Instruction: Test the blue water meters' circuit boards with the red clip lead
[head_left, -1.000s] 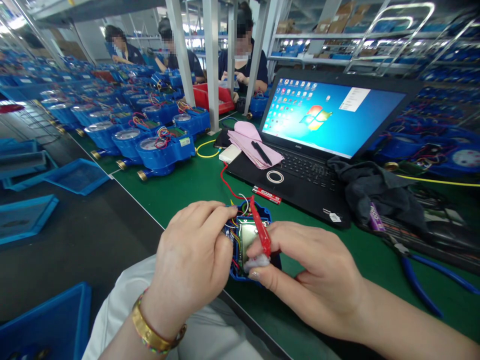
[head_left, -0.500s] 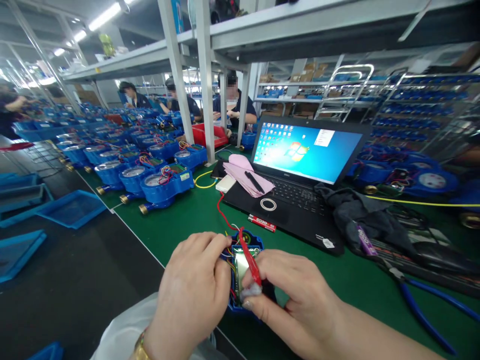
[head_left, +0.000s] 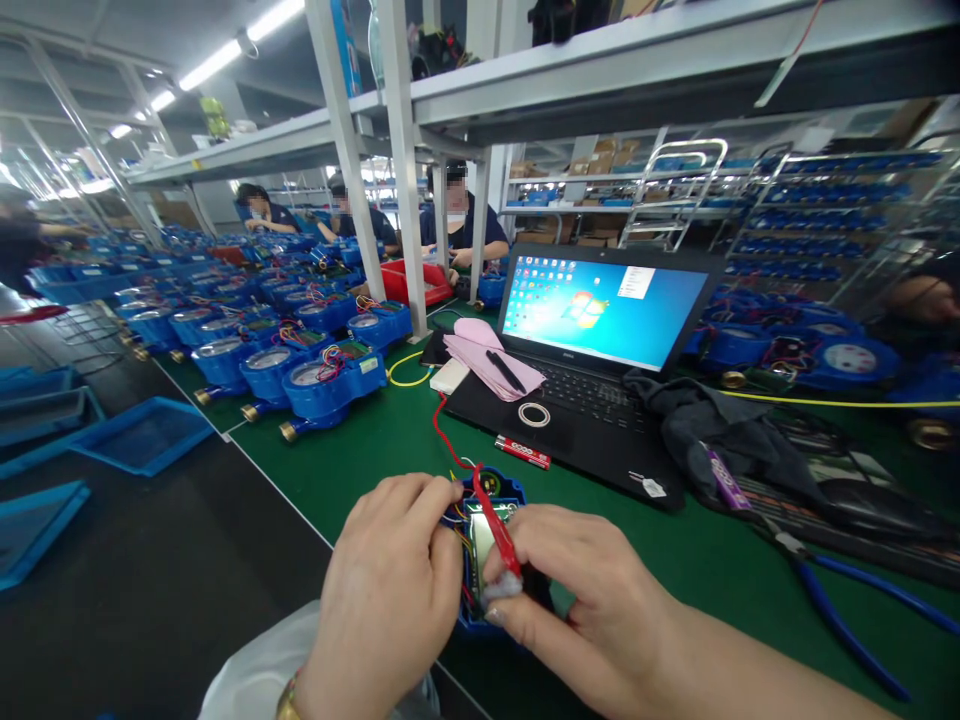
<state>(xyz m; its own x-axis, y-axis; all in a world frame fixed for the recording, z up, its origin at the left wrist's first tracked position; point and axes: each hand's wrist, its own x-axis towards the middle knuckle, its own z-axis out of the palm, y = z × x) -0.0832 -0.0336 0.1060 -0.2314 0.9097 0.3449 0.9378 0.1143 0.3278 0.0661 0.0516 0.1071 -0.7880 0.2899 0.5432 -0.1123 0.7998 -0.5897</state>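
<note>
Right hand (head_left: 581,580) pinching the red lead (head_left: 495,524) over the open meter (head_left: 478,540) at the worktop's (head_left: 390,430) edge; left hand (head_left: 397,575) against the meter's left side, its grip hidden from me. I judge the step as positioning the lead; the next move calls for steadiness.

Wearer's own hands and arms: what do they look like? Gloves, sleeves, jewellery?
Left hand and right hand: no gloves. Right forearm: no sleeve visible. Gold-coloured bracelet at the left wrist, mostly cut off by the picture's bottom edge.
</note>
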